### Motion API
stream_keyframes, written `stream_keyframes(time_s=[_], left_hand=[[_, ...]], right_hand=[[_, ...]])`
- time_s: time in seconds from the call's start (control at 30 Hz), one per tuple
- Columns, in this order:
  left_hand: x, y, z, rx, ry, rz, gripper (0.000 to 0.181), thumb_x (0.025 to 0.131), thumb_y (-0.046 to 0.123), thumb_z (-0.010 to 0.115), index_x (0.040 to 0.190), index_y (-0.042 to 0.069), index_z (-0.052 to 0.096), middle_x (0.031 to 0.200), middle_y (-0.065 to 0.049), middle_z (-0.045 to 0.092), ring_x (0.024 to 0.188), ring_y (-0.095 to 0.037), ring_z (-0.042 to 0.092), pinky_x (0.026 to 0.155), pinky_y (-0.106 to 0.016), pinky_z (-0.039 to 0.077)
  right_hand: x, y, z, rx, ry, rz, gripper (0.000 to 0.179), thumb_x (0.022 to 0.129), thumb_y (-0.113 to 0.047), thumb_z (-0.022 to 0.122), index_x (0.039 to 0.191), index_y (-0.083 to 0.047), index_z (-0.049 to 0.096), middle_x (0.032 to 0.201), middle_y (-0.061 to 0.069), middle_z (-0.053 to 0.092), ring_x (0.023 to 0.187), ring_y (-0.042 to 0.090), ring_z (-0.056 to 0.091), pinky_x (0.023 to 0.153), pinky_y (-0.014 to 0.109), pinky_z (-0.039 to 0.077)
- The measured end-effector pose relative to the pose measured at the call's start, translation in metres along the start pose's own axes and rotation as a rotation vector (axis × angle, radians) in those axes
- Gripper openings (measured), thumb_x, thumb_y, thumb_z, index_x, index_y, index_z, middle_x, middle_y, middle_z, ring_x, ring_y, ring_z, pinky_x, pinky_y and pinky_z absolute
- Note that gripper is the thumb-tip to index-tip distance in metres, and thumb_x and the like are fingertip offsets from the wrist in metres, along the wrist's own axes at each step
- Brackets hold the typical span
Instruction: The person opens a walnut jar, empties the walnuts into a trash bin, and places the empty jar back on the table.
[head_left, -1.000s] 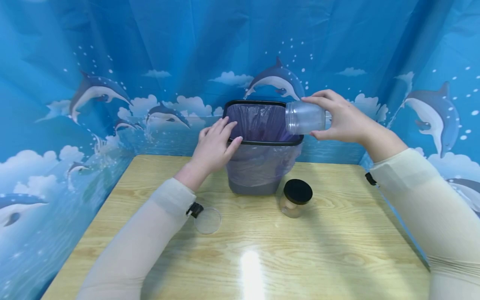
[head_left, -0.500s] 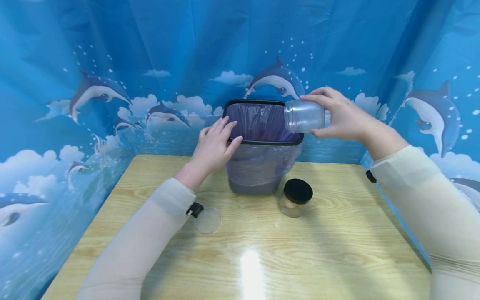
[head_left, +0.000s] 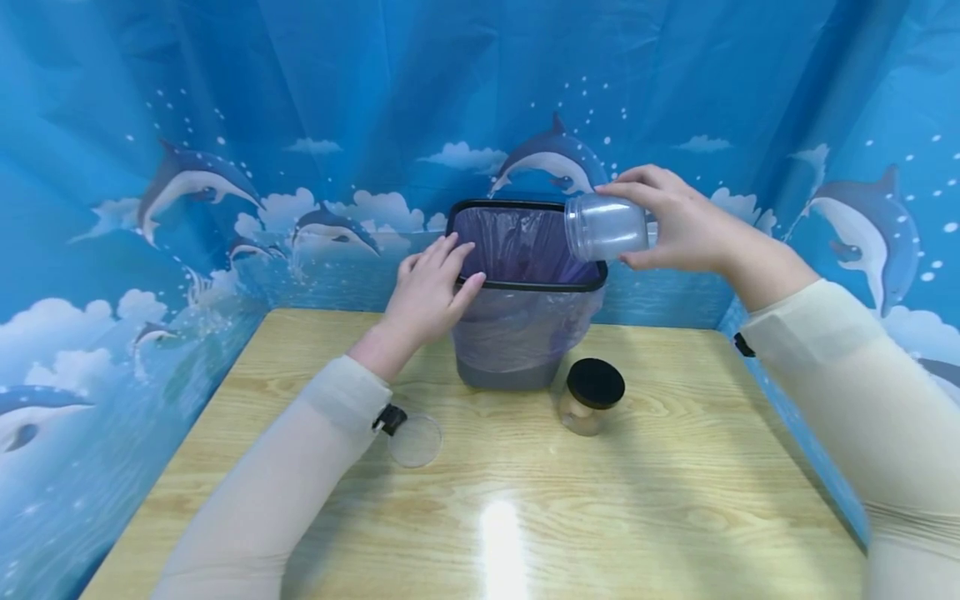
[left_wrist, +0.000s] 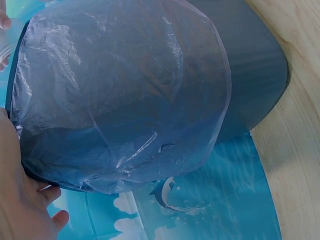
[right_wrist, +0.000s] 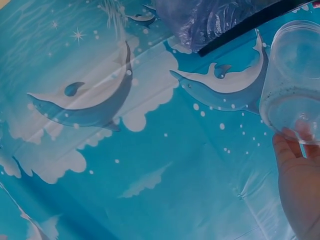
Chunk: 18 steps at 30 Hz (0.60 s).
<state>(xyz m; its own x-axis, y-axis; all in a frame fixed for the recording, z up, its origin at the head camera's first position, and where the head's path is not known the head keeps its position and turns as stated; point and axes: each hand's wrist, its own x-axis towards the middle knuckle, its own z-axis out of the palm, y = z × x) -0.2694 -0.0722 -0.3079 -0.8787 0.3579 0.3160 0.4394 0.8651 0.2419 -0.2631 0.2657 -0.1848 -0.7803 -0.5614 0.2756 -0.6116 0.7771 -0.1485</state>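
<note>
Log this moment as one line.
Right hand: holds clear jar sideways at lined bin | Left hand: touches bin rim | Black-lidded jar: stands on table

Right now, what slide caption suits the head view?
Right hand holding a clear cylindrical jar sideways at a grey bin lined with purple plastic, left hand on its black rim.

From here I see a blue dolphin-print curtain [head_left: 450, 75], grey trash bin [head_left: 506, 379], violet liner [head_left: 517, 321], black jar lid [head_left: 596, 382] and yellowish wood-grain tabletop [head_left: 660, 508].
</note>
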Motion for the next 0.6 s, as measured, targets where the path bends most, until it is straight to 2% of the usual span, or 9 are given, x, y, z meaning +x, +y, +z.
stream_keyframes(time_s=[0.23,0.37,0.6], left_hand=[[-0.001,0.0,0.0,0.005,0.0,-0.005,0.07,0.103,0.063,0.023,0.16,0.022,0.025,0.167,-0.006,0.015,0.153,-0.025,0.011,0.118,-0.056,0.014],[-0.001,0.001,0.001,0.007,-0.001,-0.008,0.07,0.103,0.063,0.023,0.16,0.022,0.025,0.167,-0.006,0.016,0.153,-0.024,0.011,0.118,-0.056,0.014],[0.0,-0.001,0.001,-0.002,-0.003,0.001,0.071,0.103,0.064,0.022,0.16,0.022,0.025,0.167,-0.006,0.015,0.153,-0.025,0.011,0.118,-0.056,0.014]], right_hand=[[0.008,-0.009,-0.008,-0.088,-0.052,-0.058,0.084,0.08,-0.012,0.082,0.154,-0.018,0.041,0.151,0.019,0.034,0.135,0.043,0.032,0.098,0.064,0.038],[0.012,-0.013,-0.009,-0.124,-0.07,-0.099,0.083,0.08,-0.007,0.081,0.153,-0.017,0.042,0.152,0.02,0.034,0.137,0.044,0.03,0.099,0.063,0.037],[0.018,-0.018,-0.001,-0.27,-0.24,-0.174,0.083,0.078,0.002,0.081,0.15,-0.014,0.044,0.152,0.022,0.034,0.14,0.045,0.029,0.098,0.062,0.043]])
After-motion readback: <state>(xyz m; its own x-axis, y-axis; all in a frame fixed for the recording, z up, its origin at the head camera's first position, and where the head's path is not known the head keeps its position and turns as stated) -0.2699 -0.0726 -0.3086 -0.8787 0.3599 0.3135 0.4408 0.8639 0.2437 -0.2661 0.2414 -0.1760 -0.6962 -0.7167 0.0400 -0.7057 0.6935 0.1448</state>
